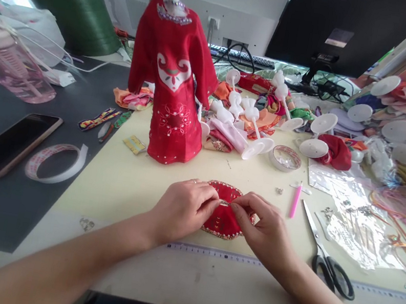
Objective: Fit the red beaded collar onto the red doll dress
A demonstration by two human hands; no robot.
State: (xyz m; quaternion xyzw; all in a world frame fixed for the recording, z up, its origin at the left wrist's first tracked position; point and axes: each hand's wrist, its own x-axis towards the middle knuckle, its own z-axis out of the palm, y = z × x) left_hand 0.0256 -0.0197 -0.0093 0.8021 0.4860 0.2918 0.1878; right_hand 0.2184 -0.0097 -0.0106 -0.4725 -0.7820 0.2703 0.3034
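Note:
A small red fabric piece point(223, 222) with a beaded, gold-trimmed edge lies on the cream mat point(113, 199) in front of me. My left hand point(183, 208) and my right hand point(262, 229) meet over its upper edge, and the fingertips of both pinch it there. A thin thread or wire may run between them, though it is too small to tell. Part of the piece is hidden under my fingers. Just right of my right hand lies a pink marker-like tool point(295, 201), with black-handled scissors point(328, 264) further right.
A red beaded dress point(170, 89) stands on a white form at the back. Behind it lie fabric scraps and white plastic stands point(317, 135). A ruler point(213, 253) runs along the mat's front. A phone point(9, 144), tape roll point(55, 163) and pink bottle point(7, 62) sit left.

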